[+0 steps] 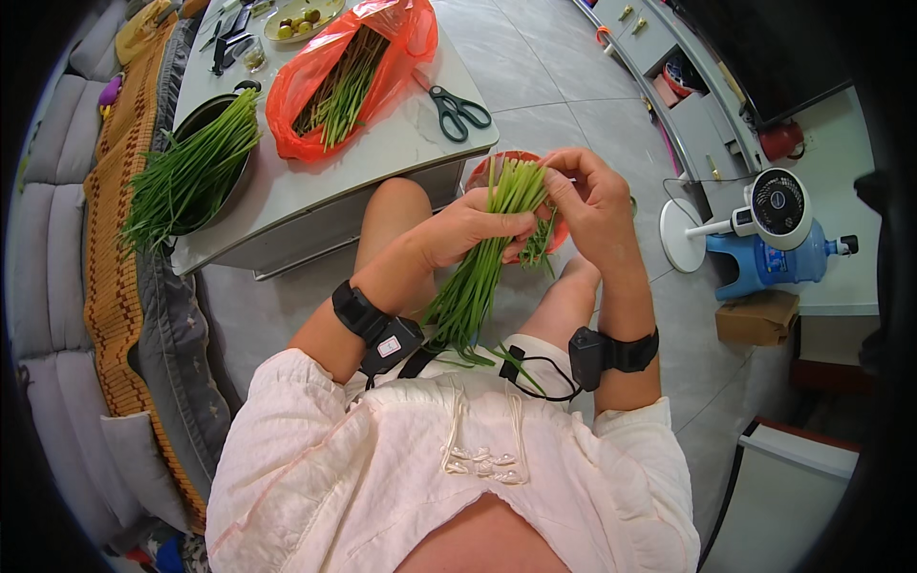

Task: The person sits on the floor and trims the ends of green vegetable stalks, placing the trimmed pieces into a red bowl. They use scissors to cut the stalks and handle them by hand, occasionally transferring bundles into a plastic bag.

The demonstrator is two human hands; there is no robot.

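Note:
My left hand (pixel 469 228) is closed around a bunch of green garlic chives (pixel 476 268), pale stem ends up and leaves hanging towards my lap. At the upper right of the stem ends, my right hand (pixel 589 197) has its thumb and fingers bent together; whether they pinch a stem cannot be told. Below both hands a red-lined bin (pixel 507 159) holds loose green scraps. On the table, an open red plastic bag (pixel 286 107) contains more chives, and a dark pan (pixel 243 168) to its left bears another green bunch. Green-handled scissors (pixel 458 114) lie near the table corner.
The marble-patterned table (pixel 401 154) stands ahead, with a plate of round fruit (pixel 304 21) and a small glass (pixel 252 56) at its far side. A sofa (pixel 61 236) is at left. A white fan (pixel 777 208), a blue water bottle (pixel 802 254) and a cardboard box (pixel 758 317) stand at right.

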